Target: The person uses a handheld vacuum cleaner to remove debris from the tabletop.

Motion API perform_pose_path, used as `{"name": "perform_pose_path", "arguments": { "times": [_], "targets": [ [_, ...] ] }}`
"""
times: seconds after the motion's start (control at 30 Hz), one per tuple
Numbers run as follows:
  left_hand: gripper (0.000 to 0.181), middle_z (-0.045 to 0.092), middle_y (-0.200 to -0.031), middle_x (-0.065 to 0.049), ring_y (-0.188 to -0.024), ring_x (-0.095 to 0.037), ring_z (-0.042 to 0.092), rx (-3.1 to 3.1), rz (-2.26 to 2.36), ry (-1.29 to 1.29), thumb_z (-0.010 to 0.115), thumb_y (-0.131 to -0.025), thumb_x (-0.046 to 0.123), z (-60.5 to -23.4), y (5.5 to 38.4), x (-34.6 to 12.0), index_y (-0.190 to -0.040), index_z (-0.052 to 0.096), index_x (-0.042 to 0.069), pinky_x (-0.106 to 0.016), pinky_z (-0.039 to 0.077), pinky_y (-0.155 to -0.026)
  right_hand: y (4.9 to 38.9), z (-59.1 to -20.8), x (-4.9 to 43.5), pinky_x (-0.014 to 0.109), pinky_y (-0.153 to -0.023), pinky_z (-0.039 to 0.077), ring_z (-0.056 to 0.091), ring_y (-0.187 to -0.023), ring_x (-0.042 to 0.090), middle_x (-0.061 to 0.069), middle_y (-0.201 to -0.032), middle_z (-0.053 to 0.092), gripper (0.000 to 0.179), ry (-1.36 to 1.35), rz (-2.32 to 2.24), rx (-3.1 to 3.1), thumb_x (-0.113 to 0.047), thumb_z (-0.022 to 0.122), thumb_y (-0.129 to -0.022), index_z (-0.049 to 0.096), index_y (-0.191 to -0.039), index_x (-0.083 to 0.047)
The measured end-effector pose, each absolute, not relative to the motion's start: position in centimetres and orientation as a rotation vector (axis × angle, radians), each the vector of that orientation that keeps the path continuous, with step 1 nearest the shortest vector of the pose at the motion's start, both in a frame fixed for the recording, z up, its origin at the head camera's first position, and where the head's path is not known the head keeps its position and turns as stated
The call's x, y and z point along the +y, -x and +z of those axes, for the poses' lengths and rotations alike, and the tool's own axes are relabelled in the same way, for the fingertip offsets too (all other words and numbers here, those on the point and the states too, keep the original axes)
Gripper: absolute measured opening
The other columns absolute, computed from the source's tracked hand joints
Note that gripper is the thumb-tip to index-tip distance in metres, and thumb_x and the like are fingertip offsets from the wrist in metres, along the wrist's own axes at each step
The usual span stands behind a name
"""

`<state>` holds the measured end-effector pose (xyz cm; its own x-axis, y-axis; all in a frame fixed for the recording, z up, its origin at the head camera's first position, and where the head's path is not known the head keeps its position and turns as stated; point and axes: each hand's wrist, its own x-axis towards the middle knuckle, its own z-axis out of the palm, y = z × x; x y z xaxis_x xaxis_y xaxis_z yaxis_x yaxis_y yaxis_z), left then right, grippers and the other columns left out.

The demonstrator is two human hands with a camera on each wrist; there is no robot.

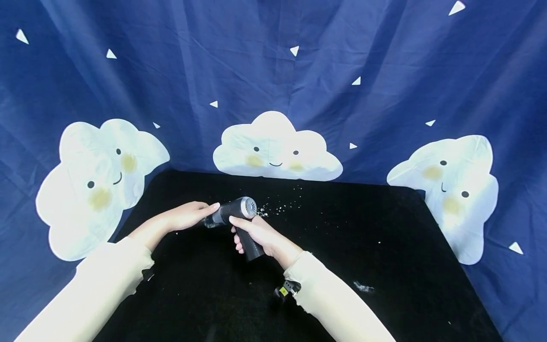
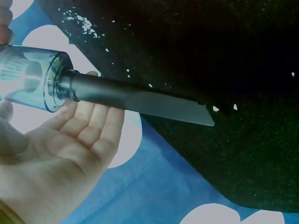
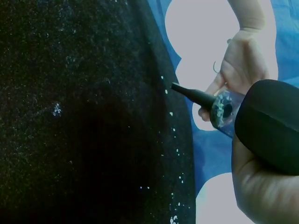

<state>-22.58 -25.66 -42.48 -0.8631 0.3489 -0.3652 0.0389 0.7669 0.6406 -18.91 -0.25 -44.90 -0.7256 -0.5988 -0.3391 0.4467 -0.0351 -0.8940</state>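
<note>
While the handheld vacuum (image 1: 231,211) is gripped by the right hand (image 1: 261,233), its nozzle (image 2: 140,101) is flanked by the left hand (image 1: 190,216), fingers extended, apparently for steadiness.

Here's the handheld vacuum (image 1: 232,209), black, held aslant: silver vented end (image 1: 251,207) showing, dark handle (image 1: 253,248) below, clear canister (image 2: 35,95) with pale bits (image 3: 219,109) inside, slim nozzle (image 2: 149,103) jutting out, tip cut slantwise! And there, white crumbs (image 2: 87,25) scattered on the black tabletop (image 1: 342,266).
</note>
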Motion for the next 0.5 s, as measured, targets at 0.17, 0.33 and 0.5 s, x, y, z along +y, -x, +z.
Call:
{"name": "perform_pose_path", "arguments": {
  "times": [0.17,0.33,0.5],
  "targets": [
    [0.067,0.058,-0.092,-0.011,-0.091,-0.031,0.056,2.501,0.895,-0.294,0.034,-0.102,0.064,-42.64,23.24,-25.40,-0.107,0.067,0.007,-0.039,0.043,-0.077,19.17,-44.95,-0.36,0.027,-0.053,0.052,0.057,-0.052,0.015,0.007,-0.067,0.058,0.041,0.149,-1.879,1.517,-0.039,0.063,-0.097,0.056,-0.102,0.001],
    [0.067,0.058,-0.093,-0.009,-0.094,-0.032,0.056,2.519,0.893,-0.288,0.034,-0.101,0.066,-43.00,23.64,-25.35,-0.106,0.067,0.008,-0.040,0.042,-0.079,19.36,-45.19,-0.52,0.028,-0.053,0.052,0.057,-0.052,0.015,0.007,-0.067,0.058,0.037,0.147,-1.897,1.520,-0.040,0.062,-0.098,0.058,-0.098,-0.003],
    [0.067,0.059,-0.096,-0.009,-0.096,-0.032,0.056,2.496,0.913,-0.275,0.034,-0.102,0.065,-43.41,23.45,-25.18,-0.109,0.068,0.007,-0.041,0.042,-0.082,19.34,-45.64,-0.48,0.028,-0.054,0.052,0.058,-0.053,0.015,0.007,-0.067,0.059,0.039,0.132,-1.881,1.528,-0.040,0.062,-0.098,0.057,-0.100,-0.001]
  ]
}}
